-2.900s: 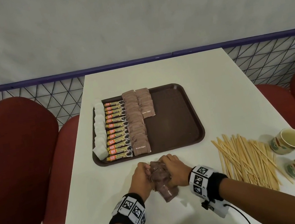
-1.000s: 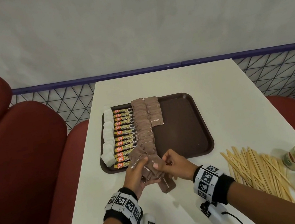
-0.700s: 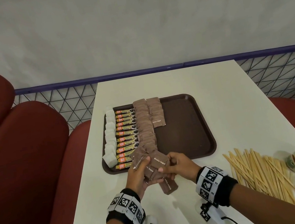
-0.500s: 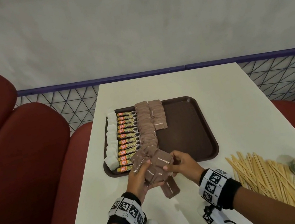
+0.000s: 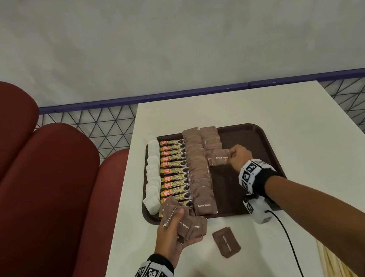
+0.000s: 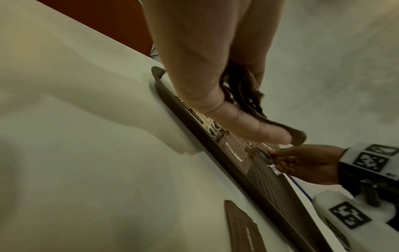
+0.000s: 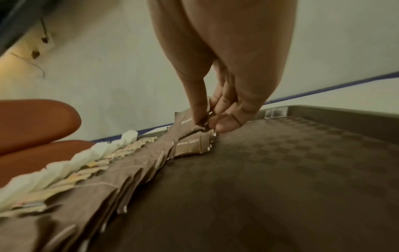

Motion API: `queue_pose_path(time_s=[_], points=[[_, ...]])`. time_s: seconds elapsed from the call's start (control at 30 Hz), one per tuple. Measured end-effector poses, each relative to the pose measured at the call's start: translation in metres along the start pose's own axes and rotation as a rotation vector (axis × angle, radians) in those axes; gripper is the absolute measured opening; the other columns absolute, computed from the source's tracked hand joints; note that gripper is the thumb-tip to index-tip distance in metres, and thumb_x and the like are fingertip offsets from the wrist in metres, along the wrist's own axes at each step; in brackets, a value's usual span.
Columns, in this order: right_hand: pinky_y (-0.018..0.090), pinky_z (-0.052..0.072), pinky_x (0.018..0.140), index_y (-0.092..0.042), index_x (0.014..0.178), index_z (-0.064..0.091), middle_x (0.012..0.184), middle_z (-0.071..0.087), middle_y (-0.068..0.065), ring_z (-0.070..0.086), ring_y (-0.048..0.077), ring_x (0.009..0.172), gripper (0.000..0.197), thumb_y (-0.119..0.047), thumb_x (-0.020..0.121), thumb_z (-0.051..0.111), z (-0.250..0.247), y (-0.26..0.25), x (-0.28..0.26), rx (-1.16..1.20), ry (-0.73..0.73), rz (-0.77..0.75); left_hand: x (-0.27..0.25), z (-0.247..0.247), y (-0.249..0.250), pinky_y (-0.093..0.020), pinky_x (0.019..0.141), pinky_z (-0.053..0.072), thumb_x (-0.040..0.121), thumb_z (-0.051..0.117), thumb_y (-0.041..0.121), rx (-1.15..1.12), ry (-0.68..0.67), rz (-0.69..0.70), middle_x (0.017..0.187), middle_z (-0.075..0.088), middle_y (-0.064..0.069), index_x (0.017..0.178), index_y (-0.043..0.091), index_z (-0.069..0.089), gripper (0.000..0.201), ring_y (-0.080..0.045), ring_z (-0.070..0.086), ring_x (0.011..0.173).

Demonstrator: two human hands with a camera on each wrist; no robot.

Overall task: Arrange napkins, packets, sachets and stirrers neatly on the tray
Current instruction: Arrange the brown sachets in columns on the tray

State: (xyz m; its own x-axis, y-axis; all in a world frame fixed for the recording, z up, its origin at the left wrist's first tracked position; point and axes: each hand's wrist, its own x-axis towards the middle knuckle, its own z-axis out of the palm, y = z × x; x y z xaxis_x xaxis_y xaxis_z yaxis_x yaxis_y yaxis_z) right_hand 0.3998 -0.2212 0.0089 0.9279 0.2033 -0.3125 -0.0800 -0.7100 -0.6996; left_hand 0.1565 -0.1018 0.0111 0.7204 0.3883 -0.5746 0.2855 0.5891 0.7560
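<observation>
Sachet (image 5: 220, 159) at row's edge — tray (image 5: 249, 141) beside

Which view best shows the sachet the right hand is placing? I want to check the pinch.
Right wrist: close up, the right hand pinches the brown sugar sachet over the tray. Head shows it from above, label readable; left wrist barely shows it.

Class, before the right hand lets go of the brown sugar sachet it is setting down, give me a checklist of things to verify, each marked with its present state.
1. Right hand has a pinch grip on the sachet: ok.
2. Sachet over the second brown row: ok.
3. Sachet lying flat: not ok, tilted.
4. Left hand holds spare sachets: ok.
5. All sachets on the tray: not ok, a loose sachet lies on the table.
</observation>
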Motion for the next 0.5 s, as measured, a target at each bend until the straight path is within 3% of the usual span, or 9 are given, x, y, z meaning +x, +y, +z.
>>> queue_pose_path(time_s=[0.2, 0.5], points=[[0.037, 0.049, 0.087, -0.003, 0.103, 0.056, 0.116, 0.059, 0.022, 0.058, 0.037, 0.105, 0.02, -0.011, 0.085, 0.061, 0.025, -0.008, 0.018, -0.171, -0.052, 0.04, 0.004, -0.013, 0.006, -0.041, 0.059, 0.055, 0.088, 0.059, 0.023, -0.034, 0.03, -0.003, 0.112, 0.066, -0.02, 0.127, 0.013, 0.052, 0.041, -0.035, 0.068, 0.092], [0.039, 0.048, 0.082, 0.001, 0.109, 0.049, 0.115, 0.057, 0.026, 0.056, 0.041, 0.105, 0.03, -0.019, 0.089, 0.058, 0.033, -0.005, 0.02, -0.288, -0.031, -0.013, 0.004, -0.014, 0.01, -0.041, 0.061, 0.056, 0.085, 0.06, 0.026, -0.039, 0.032, -0.016, 0.113, 0.066, -0.021, 0.123, 0.01, 0.056, 0.042, -0.035, 0.067, 0.095]])
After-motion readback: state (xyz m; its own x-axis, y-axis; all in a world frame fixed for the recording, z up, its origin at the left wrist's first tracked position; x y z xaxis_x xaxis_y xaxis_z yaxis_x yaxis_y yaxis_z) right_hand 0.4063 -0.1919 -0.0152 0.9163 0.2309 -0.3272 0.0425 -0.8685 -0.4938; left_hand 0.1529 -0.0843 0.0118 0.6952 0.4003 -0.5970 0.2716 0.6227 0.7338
